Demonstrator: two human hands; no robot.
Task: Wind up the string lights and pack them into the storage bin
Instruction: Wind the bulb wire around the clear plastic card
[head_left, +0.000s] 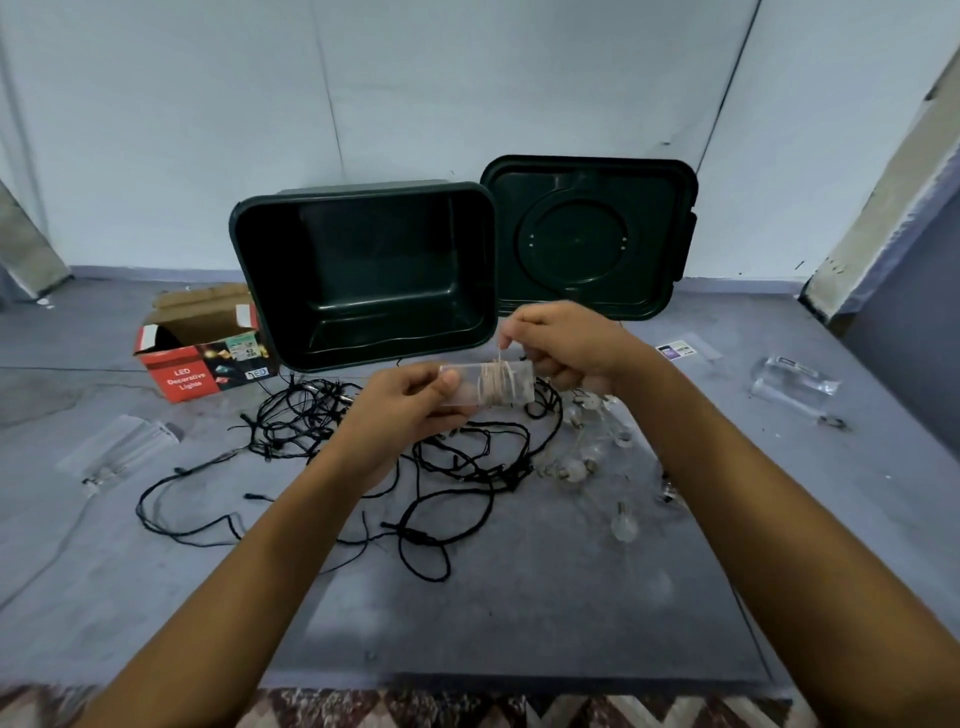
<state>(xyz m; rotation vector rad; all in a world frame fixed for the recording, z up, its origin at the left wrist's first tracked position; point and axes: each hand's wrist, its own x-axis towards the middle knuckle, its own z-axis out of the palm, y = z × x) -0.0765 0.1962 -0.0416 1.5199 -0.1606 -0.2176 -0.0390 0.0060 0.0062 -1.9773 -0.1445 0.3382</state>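
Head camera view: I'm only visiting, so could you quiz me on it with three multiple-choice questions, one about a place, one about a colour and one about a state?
1. Where is the red box relative to the storage bin?
A) left of it
B) inside it
C) on top of it

2. What colour is the tangled cord on the floor?
A) white
B) black
C) red

3. What state is the storage bin in?
A) shut
B) open and full
C) open and empty

Answers:
1 A: the box sits on the floor by the bin's left edge.
2 B: the loose loops are black.
3 C: its lid leans against the wall beside it, and the inside is bare.
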